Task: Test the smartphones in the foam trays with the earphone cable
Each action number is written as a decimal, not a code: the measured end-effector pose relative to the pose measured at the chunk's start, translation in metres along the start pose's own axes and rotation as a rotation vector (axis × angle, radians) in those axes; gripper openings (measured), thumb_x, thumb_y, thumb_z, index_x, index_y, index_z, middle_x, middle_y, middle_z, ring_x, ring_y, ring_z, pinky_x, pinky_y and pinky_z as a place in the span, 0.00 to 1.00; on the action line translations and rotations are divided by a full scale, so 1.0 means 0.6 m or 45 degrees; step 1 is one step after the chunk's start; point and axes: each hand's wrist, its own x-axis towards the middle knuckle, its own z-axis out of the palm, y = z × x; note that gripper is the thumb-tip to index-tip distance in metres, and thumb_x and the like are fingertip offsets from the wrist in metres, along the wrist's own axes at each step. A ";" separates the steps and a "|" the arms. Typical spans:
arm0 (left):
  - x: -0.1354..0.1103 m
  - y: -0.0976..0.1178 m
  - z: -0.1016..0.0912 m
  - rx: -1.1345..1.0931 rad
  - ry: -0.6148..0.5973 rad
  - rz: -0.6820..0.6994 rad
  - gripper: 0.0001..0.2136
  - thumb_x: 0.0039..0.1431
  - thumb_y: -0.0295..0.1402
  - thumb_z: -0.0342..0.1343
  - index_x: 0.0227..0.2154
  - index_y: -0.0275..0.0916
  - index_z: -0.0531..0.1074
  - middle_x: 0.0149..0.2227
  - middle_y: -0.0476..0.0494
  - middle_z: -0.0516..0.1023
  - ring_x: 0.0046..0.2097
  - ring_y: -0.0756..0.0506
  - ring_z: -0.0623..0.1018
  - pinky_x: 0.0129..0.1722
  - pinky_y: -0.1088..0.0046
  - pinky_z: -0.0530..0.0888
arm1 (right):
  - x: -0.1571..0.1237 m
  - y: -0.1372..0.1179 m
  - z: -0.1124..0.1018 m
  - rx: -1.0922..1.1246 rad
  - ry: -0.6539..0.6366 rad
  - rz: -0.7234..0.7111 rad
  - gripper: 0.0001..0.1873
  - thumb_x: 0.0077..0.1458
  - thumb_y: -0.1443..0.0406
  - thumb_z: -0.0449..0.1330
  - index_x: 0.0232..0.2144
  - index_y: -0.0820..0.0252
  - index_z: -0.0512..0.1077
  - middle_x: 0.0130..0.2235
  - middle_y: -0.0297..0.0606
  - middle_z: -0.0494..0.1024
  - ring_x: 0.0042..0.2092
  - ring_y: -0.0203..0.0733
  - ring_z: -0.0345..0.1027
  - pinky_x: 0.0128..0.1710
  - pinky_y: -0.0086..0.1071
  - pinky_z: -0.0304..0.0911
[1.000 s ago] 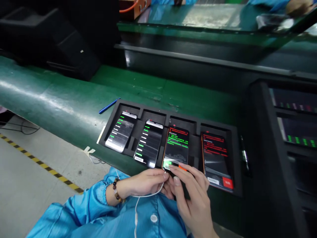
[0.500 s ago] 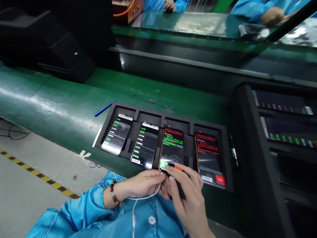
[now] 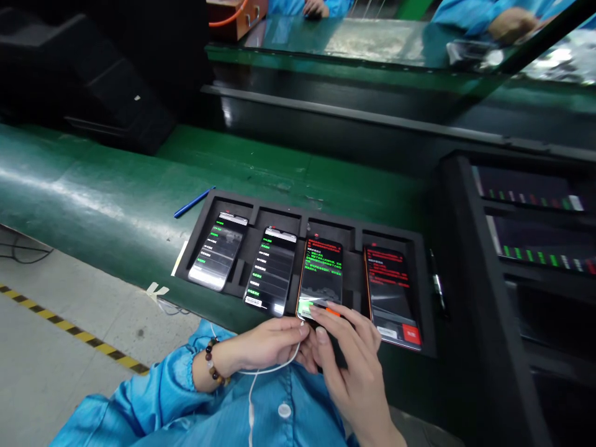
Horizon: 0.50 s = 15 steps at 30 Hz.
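A white earphone cable (image 3: 274, 370) runs to the lower edge of an orange-edged phone (image 3: 321, 273), third from the left in a black foam tray (image 3: 279, 218). My left hand (image 3: 274, 344) pinches the cable's end there; whether the plug is fully seated is hidden by my fingers. Over the bottom of the same phone's lit screen, my right hand (image 3: 354, 360) stretches its fingers, the tips at the green and orange buttons. To the left lie a first phone (image 3: 218, 251) and a second phone (image 3: 270, 272), showing lists. A fourth phone (image 3: 393, 295) with red text lies at the right.
A blue pen (image 3: 194, 202) lies left of the tray, and a dark marker (image 3: 437, 282) right of it. Another black tray (image 3: 493, 298) with several phones stands at the right. Black foam blocks (image 3: 93, 81) are at the upper left. Co-workers' hands (image 3: 512, 26) show across the bench.
The whole view has shifted slightly, with everything a little further left and up. Both hands keep nearly the same pose at the third phone.
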 end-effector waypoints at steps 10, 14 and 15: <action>-0.005 0.013 0.013 -0.007 0.014 -0.021 0.27 0.53 0.54 0.80 0.35 0.33 0.80 0.30 0.44 0.81 0.33 0.48 0.81 0.39 0.71 0.77 | -0.001 -0.009 0.002 -0.009 -0.015 0.036 0.19 0.74 0.72 0.57 0.60 0.53 0.76 0.54 0.37 0.87 0.61 0.52 0.74 0.63 0.49 0.58; -0.009 0.017 0.018 0.032 0.040 -0.023 0.27 0.55 0.55 0.79 0.37 0.33 0.81 0.31 0.42 0.82 0.33 0.47 0.80 0.37 0.71 0.76 | 0.002 -0.005 -0.007 -0.041 -0.065 0.062 0.22 0.74 0.72 0.56 0.63 0.50 0.76 0.54 0.35 0.87 0.62 0.52 0.74 0.65 0.50 0.57; -0.011 0.020 0.022 0.051 0.051 -0.030 0.28 0.56 0.56 0.78 0.39 0.32 0.81 0.31 0.41 0.82 0.32 0.47 0.80 0.34 0.72 0.75 | 0.003 0.001 -0.013 -0.046 -0.040 0.083 0.22 0.74 0.72 0.56 0.63 0.49 0.76 0.54 0.35 0.87 0.62 0.53 0.74 0.64 0.51 0.57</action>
